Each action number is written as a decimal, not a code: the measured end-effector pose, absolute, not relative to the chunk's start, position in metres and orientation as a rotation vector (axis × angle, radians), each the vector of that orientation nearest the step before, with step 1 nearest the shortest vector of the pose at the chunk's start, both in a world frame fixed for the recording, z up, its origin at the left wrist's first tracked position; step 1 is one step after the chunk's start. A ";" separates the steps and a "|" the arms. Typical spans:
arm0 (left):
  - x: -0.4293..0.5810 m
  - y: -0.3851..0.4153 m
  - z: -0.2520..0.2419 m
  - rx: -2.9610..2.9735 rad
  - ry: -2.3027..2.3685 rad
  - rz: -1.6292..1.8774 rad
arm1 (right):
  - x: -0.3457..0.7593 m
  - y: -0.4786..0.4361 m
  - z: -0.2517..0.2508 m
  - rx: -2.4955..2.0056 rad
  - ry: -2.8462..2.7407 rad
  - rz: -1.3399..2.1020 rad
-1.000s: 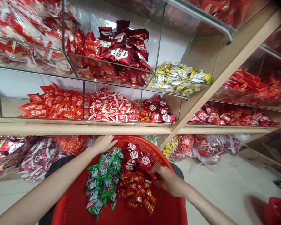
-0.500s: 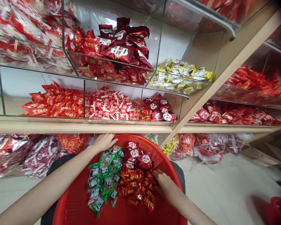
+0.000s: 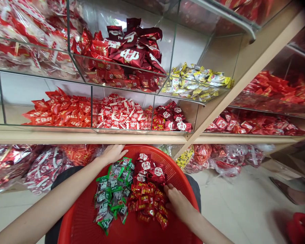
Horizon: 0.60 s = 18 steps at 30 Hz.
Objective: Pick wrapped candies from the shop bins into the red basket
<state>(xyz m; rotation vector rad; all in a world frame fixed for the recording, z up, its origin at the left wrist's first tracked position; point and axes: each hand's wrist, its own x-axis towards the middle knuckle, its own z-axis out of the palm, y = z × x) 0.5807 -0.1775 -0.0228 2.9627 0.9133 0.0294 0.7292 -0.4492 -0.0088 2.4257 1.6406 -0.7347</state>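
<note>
A red plastic basket (image 3: 73, 217) stands between my knees under the shelf edge. My left hand (image 3: 113, 153) grips its far left rim, thumb toward the inside and fingers over the edge. In the basket, green-and-clear wrapped candies (image 3: 113, 191) lie on the left. Dark red packets with white labels (image 3: 146, 166) lie at the back right, and small red candies with yellow print (image 3: 146, 200) are in front of them. My right hand (image 3: 179, 203) rests inside on the right, fingers slightly bent against the edge of the red candies; its fingertips are partly hidden.
Above the basket, glass-fronted shelves hold red candies (image 3: 63, 110), red-and-white candies (image 3: 122, 113) and yellow-and-white packets (image 3: 197, 81). Clear bags of candies (image 3: 48, 171) stand under the shelf board (image 3: 73, 138). At right are another person's foot (image 3: 287, 189) and a red container (image 3: 301, 227).
My right hand has shifted slightly left and up against the red candies. Another person's foot has come into view at the right. My left hand stays on the rim.
</note>
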 end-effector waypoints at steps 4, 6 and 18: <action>0.581 -0.177 -0.023 2.963 0.908 0.023 | 0.739 -0.459 -0.011 2.478 1.700 -0.734; 0.581 -0.177 -0.024 2.957 0.911 0.022 | 0.742 -0.466 -0.012 2.485 1.748 -0.742; 0.579 -0.180 -0.022 2.901 0.947 0.067 | 0.725 -0.455 -0.008 2.436 1.631 -0.498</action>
